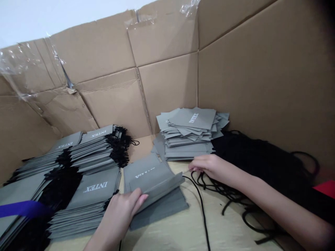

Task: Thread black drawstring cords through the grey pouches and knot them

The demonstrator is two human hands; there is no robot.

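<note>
My left hand (128, 204) is closed on the lower edge of a grey drawstring pouch (163, 188), thumb on top. The pouch is tilted above a small pile of flat grey pouches (145, 170) with white lettering. At its right corner, my right hand (205, 164) has its fingertips pinched together. A thin light sliver shows between these fingertips and the corner, too small to name. From that same corner a black cord (200, 198) curves down over the table. Loose black cords (225, 190) lie below my right wrist.
Stacks of corded grey pouches (94, 188) stand on the left, with a blue strip (23, 209) across one. A taller pile of grey pouches (191, 129) sits behind my right hand. A heap of black cords (261, 164) lies at right. Cardboard walls (167, 80) enclose the table (167, 230).
</note>
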